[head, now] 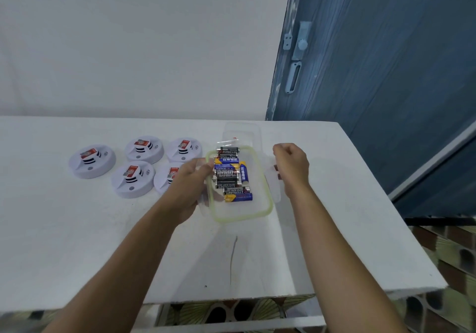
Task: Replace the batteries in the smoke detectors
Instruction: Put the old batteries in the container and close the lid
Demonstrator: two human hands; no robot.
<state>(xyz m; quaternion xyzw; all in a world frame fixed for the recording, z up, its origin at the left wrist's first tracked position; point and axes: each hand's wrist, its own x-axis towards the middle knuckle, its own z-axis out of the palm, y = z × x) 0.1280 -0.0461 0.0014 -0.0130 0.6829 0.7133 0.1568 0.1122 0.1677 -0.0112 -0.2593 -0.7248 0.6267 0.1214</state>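
A plain room, most likely in a home rather than a workshop or lab. A bare white wall (128,36) rises behind the far edge of a white table (77,229). By its far right corner stands a blue painted wooden door (373,62) with a bolt (302,41) and handle (293,77). Patterned floor tiles (450,255) show past the right edge.

bright, even light | soft shadows | slightly blurred | wide-angle edge bending
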